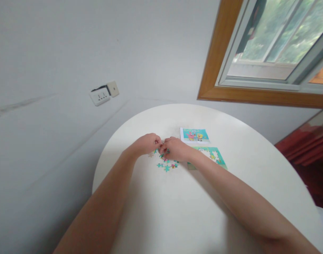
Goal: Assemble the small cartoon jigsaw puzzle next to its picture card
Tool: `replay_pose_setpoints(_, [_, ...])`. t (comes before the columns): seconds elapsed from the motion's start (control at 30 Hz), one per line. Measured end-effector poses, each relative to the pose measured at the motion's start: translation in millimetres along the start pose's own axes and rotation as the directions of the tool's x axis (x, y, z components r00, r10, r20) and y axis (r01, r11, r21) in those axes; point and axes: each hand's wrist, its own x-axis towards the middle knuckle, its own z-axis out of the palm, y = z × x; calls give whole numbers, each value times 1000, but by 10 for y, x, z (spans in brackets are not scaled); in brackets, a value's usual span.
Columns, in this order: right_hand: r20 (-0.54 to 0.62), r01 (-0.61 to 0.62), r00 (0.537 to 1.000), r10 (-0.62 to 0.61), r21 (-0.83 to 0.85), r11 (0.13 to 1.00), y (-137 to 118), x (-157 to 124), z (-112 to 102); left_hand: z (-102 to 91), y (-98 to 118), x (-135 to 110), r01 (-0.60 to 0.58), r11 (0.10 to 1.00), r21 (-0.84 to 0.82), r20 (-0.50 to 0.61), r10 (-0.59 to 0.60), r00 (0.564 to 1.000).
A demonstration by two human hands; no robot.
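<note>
Both my hands meet over a small heap of loose jigsaw pieces (167,164) on a round white table (203,211). My left hand (147,143) has its fingers pinched together at the fingertips, touching my right hand (174,148), which is also curled closed. Small pieces seem to be held between the fingertips, too tiny to name for certain. Just right of my right hand lies a partly filled teal puzzle frame (212,155). Beyond it lies a cartoon reference picture (194,135).
A pale wall stands behind the table with a white socket and switch plate (103,94). A wood-framed window (256,53) is at the upper right. Red fabric (306,148) shows past the table's right edge.
</note>
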Motion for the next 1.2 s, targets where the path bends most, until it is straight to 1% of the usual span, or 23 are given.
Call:
replay_pose_setpoints(0.13, [12,-21,1000,21,35,999,-13,2,-24,-2,12,-14,15,1000,-12,34,-14,999])
replay_pose_setpoints(0.3, [28,-34,999,30,181,983,-12,-16,-37,0,18,-28,52,998,-22,73,-51,996])
replay_pose_setpoints(0.4, [44,-55,998,45,267,962,-22,-37,-30,-7,16,-33,95,995,-24,95,-92,991])
replay_pose_setpoints(0.53, [50,-49,998,33,369,928,-44,-68,9,-33,19,-49,134,991,-26,84,-131,988])
replay_pose_setpoints(0.67, [15,-23,1000,18,432,901,-9,-100,42,-59,25,-66,114,992,-60,35,-112,993])
replay_pose_setpoints(0.73, [-31,-7,999,24,469,883,57,-136,15,-63,44,-61,80,993,-92,2,-80,997])
replay_pose_setpoints(0.8, [-87,-2,995,55,516,856,154,-202,-61,-54,93,-44,22,991,-133,-23,-26,999])
replay_pose_setpoints(0.83, [-118,-5,990,81,538,843,210,-248,-115,-43,134,-31,-11,988,-155,-32,6,999])
replay_pose_setpoints(0.93, [-171,10,979,111,585,811,367,-436,-297,22,321,13,-107,970,-217,-61,96,994])
replay_pose_setpoints(0.97, [-176,10,977,124,614,789,409,-512,-350,52,399,26,-141,961,-239,-80,125,989])
replay_pose_setpoints(1.03, [-152,-8,977,149,675,738,474,-672,-425,117,554,43,-242,921,-304,-157,202,967])
replay_pose_setpoints(1.07, [-144,-17,976,162,696,717,500,-752,-445,150,625,49,-282,902,-328,-178,234,956])
replay_pose_setpoints(1.13, [-134,-37,973,188,711,702,542,-906,-453,209,745,55,-333,860,-386,-207,271,940])
replay_pose_setpoints(1.2, [-139,-61,965,222,702,709,575,-1035,-437,261,837,59,-344,836,-428,-226,270,936])
